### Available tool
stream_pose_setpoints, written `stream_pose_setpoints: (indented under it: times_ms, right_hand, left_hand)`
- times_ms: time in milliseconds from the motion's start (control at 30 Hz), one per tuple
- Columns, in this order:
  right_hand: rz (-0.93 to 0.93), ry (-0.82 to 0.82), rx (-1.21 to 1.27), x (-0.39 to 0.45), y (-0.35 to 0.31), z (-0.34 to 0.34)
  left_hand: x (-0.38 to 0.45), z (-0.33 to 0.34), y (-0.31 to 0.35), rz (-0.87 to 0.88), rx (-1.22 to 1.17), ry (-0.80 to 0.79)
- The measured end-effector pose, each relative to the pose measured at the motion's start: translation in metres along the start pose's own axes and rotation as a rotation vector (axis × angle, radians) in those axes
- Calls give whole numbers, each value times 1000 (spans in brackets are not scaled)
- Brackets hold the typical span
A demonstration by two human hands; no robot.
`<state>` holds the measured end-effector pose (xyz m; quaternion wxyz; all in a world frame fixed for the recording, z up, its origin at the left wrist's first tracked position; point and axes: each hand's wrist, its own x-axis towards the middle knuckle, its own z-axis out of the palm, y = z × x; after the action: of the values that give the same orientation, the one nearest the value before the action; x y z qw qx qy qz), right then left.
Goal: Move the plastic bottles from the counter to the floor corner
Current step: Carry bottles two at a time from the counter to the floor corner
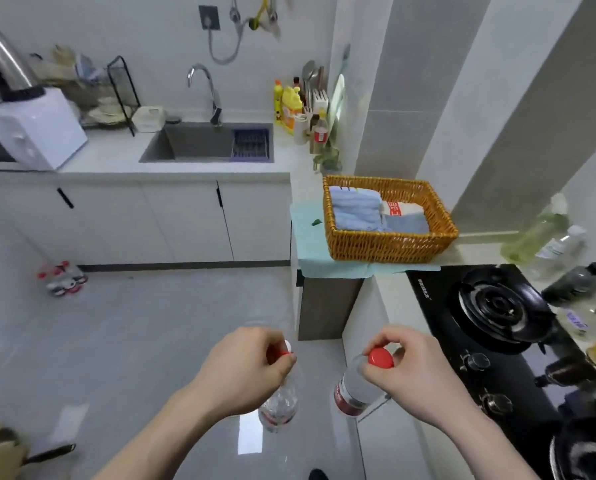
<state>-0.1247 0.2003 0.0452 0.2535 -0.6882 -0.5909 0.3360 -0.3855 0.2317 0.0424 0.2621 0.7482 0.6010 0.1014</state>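
My left hand [246, 367] pinches the red-capped neck of a clear plastic bottle [278, 408] that hangs down over the floor. My right hand [412, 365] pinches the red cap of a second clear bottle [358, 389] with a red label, hanging beside the counter edge. Several more red-capped bottles [64, 278] lie grouped on the floor by the base of the sink cabinet at the left.
A wicker basket [393, 244] with folded towels sits on the counter, with a black gas hob [490, 306] to its right and several bottles [552, 244] behind the hob. The sink [206, 143] and a microwave [30, 136] line the far counter. A dustpan handle [47, 453] lies bottom left.
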Motion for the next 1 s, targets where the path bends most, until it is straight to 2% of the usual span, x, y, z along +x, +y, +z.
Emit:
stream_pose_setpoints:
  times_ms: [300,600,767,1000]
  right_hand:
    - [-260,-278,-121,105,-40,55]
    - [-426,-544,-178,156,-134,143]
    - [-501,-609,-201,168,-198,209]
    - [-551,-611,-180,184,-273,278]
  left_hand:
    - [-15,-10,-39,-339,-107,254]
    - [-41,-50,-112,-578,-192,499]
    - [-60,-83,-174,-663,-162,581]
    - [-84,-136,-260,-727,-99,657]
